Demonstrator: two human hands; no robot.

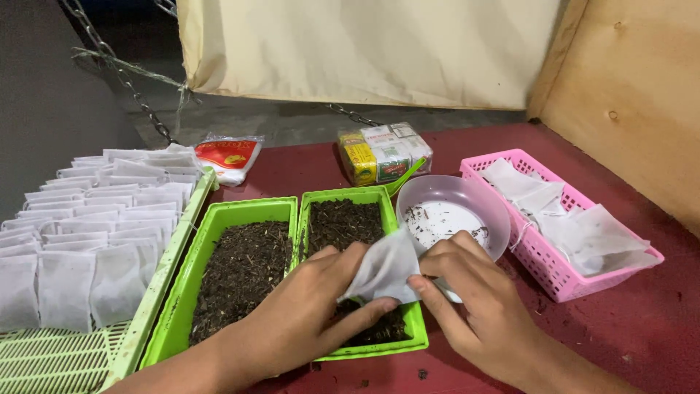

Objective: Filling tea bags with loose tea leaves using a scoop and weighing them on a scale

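We held a small white paper filter sachet (383, 271) between both hands over the near end of the right-hand green plastic tray of dark loose tea (343, 222); held there, any spilled leaf would have dropped back into the tray rather than onto the dark red desk (627, 321). Our left hand (310, 310) pinched the lower edge of the sachet between thumb and fingers, while our right hand (474, 288) gripped its right side with fingers curled, so both hands were closed on the sachet and kept its mouth steady. A second green plastic tray of the same dark leaf (240, 270) lay just beside the first on its left, touching it along the long side. To the right, close by our right hand, stood a translucent pink plastic bowl (477, 201) dusted with leaf crumbs, a green plastic scoop handle (408, 175) leaning on its far rim. Farther right, a pink slotted plastic basket (550, 273) held loosely piled white sachets, within easy reach. On the far left, a pale green slatted tray (157, 292) carried neat overlapping rows of flat white sachets (95, 219). At the far side of the desk lay a red and white plastic pouch (230, 157) and a wrapped bundle of yellow and white packets (383, 153).
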